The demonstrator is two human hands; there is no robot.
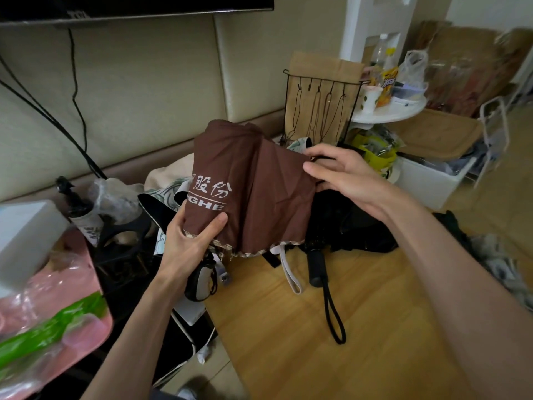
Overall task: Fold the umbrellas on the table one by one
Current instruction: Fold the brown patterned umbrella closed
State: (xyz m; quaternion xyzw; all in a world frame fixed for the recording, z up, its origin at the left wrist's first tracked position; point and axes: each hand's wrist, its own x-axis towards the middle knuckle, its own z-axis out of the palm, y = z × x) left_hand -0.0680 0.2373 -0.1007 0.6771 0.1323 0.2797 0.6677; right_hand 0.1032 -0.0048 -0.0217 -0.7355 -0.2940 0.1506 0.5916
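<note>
A brown umbrella with white lettering is held collapsed above the wooden table. My left hand grips its lower canopy near the checked hem, thumb on the cloth, and its grey-and-black handle hangs below that hand. My right hand pinches the canopy's right edge with finger and thumb. Behind lies a black umbrella, its black handle and wrist loop pointing toward me. A floral umbrella with black lining lies to the left, partly hidden.
A white strap lies on the table. A black wire hook rack stands behind. A pink tray with plastic bags and a white box sit at left. A round white side table with bottles is at right.
</note>
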